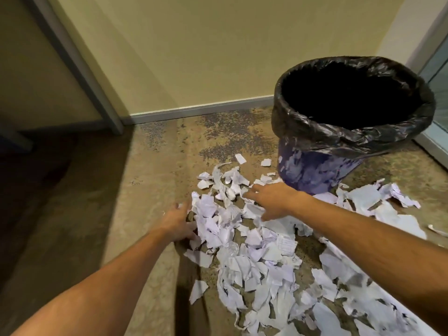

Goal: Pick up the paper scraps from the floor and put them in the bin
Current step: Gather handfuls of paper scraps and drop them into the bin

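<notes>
Carpeted corner: tan patterned carpet point(150, 190) with darker speckled patches running up to a yellowish wall point(206, 44) and a pale skirting board point(201, 109); a grey frame post point(80, 64) slants down on the left with deep shadow beside it, and a glass panel edge point(436, 98) shows at far right. Your bin point(322, 170) stands upright at right-centre, blue body, black bag liner point(339, 134) folded over the rim, mouth open and too dark to see inside. Paper scraps point(254, 251) are all on the floor: a dense white heap from the bin's foot down toward the bottom right, a few loose bits further out toward the wall, one stray piece off the left edge of the heap, bigger torn sheets to the right of the bin. Both your arms reach in from the bottom. Your left hand point(178, 223) sits at the left edge of the heap, palm low on the carpet, fingers loosely extended and touching the outermost scraps; fingertips partly hidden by paper, so no grip visible. Your right hand point(271, 198) is over the top of the heap just beside the bin's base, palm down, fingers spread forward, thumb splayed toward you, resting on or just above the scraps — can't tell which. Neither hand is curled round any paper.
</notes>
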